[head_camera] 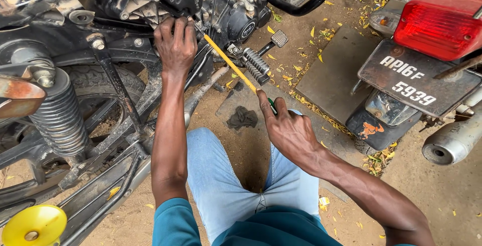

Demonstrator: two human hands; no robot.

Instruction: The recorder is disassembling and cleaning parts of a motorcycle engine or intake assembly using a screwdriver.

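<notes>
A person crouches beside a black motorcycle engine (211,0); the left hand (175,42) presses curled fingers against it, and the right hand (288,130) grips a long yellow screwdriver (233,65) whose tip reaches the engine. The angled shaft could slip toward the left fingers. Right of the engine, a dark rectangular number plate (411,80) hangs under a red tail light (439,22)

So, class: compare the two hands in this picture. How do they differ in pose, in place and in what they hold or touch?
The left hand reaches far up to the black engine, fingers pressed against it; the right hand stays low, near the knee. The left arm is stretched almost straight; the right is bent. The right hand grips the green handle of a long yellow screwdriver; whether the left holds anything cannot be told. Both are bare and seen from the back.
</notes>
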